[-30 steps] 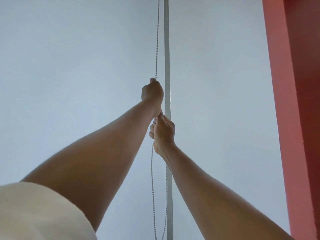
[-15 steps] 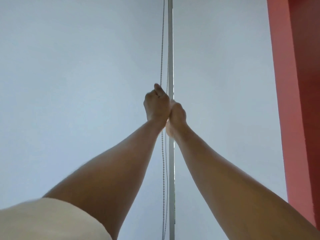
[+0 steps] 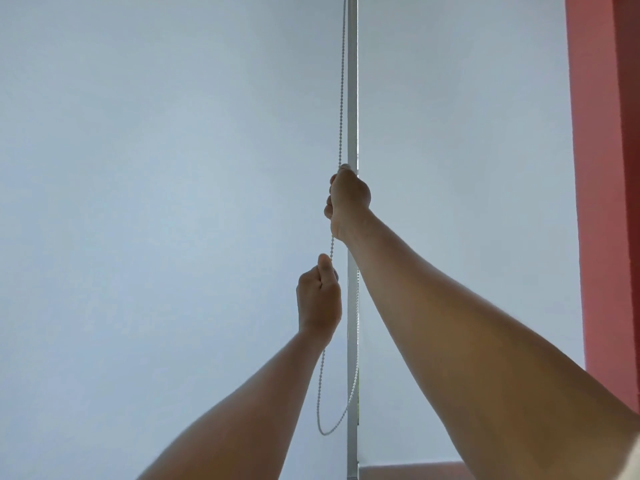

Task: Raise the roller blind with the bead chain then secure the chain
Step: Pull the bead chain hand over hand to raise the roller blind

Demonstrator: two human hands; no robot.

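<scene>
Here my right hand (image 3: 349, 199) is the upper one, fingers curled tight around the bead chain (image 3: 341, 98), with my thumb tip touching the grey vertical frame bar (image 3: 352, 81). My left hand (image 3: 318, 299) is below it and a little to the left, fist curled around the same strand, thumb pointing up along it. A short stretch of chain shows between my two hands.

The chain's long axis is close to vertical. From the top edge of the view it runs down just left of the frame bar, leaning slightly leftward as it descends into my right fist. Below my left wrist it hangs free, drops to a rounded loop near the bottom, and climbs back up against the bar.

The roller blind (image 3: 156, 202) fills the view as a pale, blue-grey sheet to the left of the bar, with a second pale blind panel (image 3: 467, 133) to the right. The lower edge of that right panel shows near the bottom, with a reddish surface beneath it. A salmon-red wall (image 3: 602, 168) stands along the right side.
</scene>
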